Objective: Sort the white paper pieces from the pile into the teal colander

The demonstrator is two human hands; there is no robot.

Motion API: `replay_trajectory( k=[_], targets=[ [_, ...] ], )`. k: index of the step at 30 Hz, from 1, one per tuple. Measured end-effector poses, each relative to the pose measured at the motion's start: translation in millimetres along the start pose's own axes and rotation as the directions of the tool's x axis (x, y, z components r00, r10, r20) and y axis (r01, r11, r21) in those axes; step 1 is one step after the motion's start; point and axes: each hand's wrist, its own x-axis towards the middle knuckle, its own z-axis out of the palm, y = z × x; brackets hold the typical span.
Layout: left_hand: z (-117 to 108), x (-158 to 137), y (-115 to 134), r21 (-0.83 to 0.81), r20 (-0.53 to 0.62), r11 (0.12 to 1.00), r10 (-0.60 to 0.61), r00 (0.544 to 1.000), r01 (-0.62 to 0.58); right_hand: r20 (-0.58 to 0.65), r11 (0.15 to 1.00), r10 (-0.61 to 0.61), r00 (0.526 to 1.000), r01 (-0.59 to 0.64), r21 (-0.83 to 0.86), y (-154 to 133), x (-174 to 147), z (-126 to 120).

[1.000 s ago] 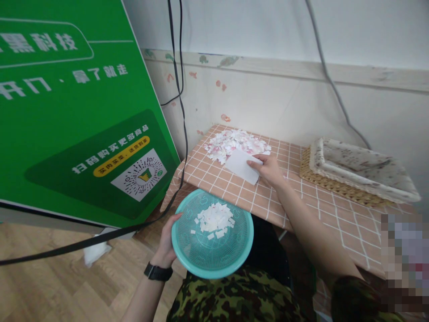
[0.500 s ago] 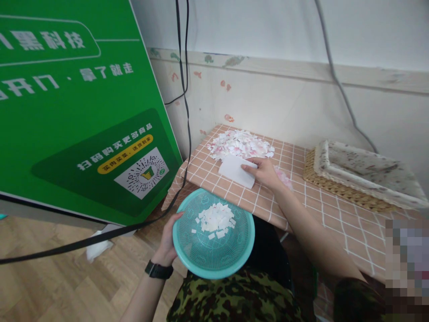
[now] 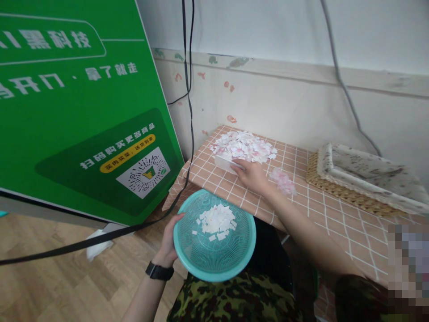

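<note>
My left hand (image 3: 170,241) grips the rim of a teal plastic strainer basket (image 3: 214,257) on its left side. Inside lies a small heap of white paper scraps (image 3: 218,220). Over the table, my right hand (image 3: 251,174) pinches a white card (image 3: 225,163), now tilted up so that it shows as a narrow strip. The card is at the near edge of a big pile of white and pinkish paper scraps (image 3: 246,145). A smaller bunch of pink scraps (image 3: 283,181) lies on the cloth to the right of my right hand.
A brown checked tablecloth (image 3: 304,210) covers the table against the wall. A fabric-lined wicker basket (image 3: 365,179) stands at the right. On the left is a large green panel (image 3: 77,134), with a black strap (image 3: 134,229) running in front of it.
My right hand has moved slightly left with the white card and turned it from lying nearly flat to tilted up against the pile. The strainer basket stays in my left hand, nearly still.
</note>
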Motion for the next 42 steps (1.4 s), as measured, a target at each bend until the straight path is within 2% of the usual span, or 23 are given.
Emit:
replay_trajectory(
  k=[4, 8, 10, 13, 15, 17, 22, 28, 33, 37, 40, 42],
  targets=[
    [-5.2, 1.3, -0.5, -0.006, -0.012, 1.0, 0.017, 1.0, -0.017, 0.051, 0.999, -0.044, 0.998, 0.045, -0.023, -7.2, -15.4, -3.9],
    [-6.4, 2.1, -1.8, -0.025, 0.001, 1.0, 0.007, 1.0, -0.007, 0.044, 0.988, -0.055, 0.998, 0.061, -0.144, -20.1, -32.7, -5.3],
    [-4.6, 2.8, -3.3, -0.034, 0.011, 0.999, -0.007, 1.0, 0.007, 0.062, 0.971, -0.153, 0.986, 0.161, -0.179, -35.7, -41.8, -1.2],
    [-0.2, 3.9, -6.4, -0.034, 0.023, 0.999, -0.021, 1.0, 0.021, 0.135, 0.896, -0.386, 0.913, 0.405, -0.182, -64.3, -52.9, 12.8],
    [2.6, 4.3, -8.8, -0.026, 0.019, 1.0, -0.016, 1.0, 0.016, 0.192, 0.859, -0.431, 0.881, 0.467, -0.212, -79.0, -55.9, 24.9],
    [4.2, 4.6, -11.4, -0.016, 0.002, 1.0, 0.0, 1.0, 0.0, 0.223, 0.845, -0.425, 0.877, 0.473, -0.251, -86.4, -55.3, 35.8],
    [3.4, 7.2, -18.2, 0.022, -0.032, 1.0, 0.005, 0.999, -0.004, 0.232, 0.849, -0.321, 0.918, 0.388, -0.359, -83.6, -48.8, 45.9],
    [4.5, 9.6, -26.5, 0.04, -0.033, 0.998, -0.047, 0.998, 0.048, 0.176, 0.895, -0.141, 0.974, 0.201, -0.399, -69.4, -52.5, 33.3],
    [6.8, 10.4, -35.2, 0.07, -0.039, 0.993, -0.092, 0.995, 0.095, 0.103, 0.9, -0.067, 0.992, 0.105, -0.422, -39.2, -76.5, 11.0],
    [8.4, 14.8, -45.0, 0.091, -0.045, 0.99, -0.105, 0.993, 0.109, -0.016, 0.88, -0.015, 1.0, 0.005, -0.475, -5.5, -99.8, -13.0],
    [10.7, 19.3, -53.0, 0.102, -0.027, 0.988, -0.115, 0.993, 0.117, -0.111, 0.862, 0.096, 0.989, -0.139, -0.487, 15.3, -107.2, -32.5],
    [12.5, 22.4, -57.8, 0.108, -0.017, 0.985, -0.13, 0.991, 0.131, -0.202, 0.85, 0.181, 0.962, -0.256, -0.461, 25.1, -106.8, -44.9]
  ],
)
